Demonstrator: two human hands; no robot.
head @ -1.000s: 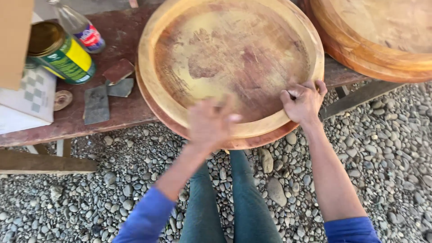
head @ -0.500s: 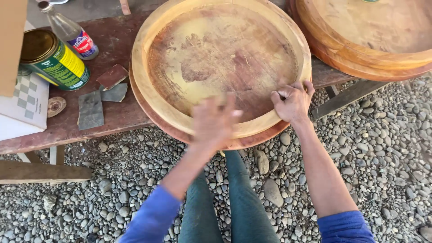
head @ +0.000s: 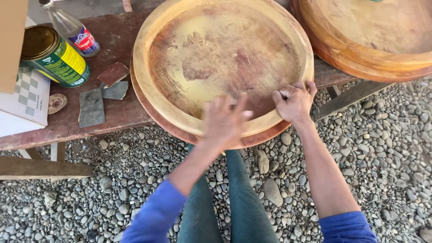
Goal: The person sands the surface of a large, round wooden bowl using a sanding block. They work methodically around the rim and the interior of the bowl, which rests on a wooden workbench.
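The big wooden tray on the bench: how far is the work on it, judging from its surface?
Done: the rim of the wooden tray looks pale and even. In hand: the left hand, blurred, is over the near inner edge; the right hand grips the rim. Left: the centre shows dark reddish patches. Sandpaper pieces lie beside it.

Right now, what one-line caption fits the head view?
Left hand blurred over the near rim of a round wooden tray, right hand gripping its edge, on a worn bench above gravel.
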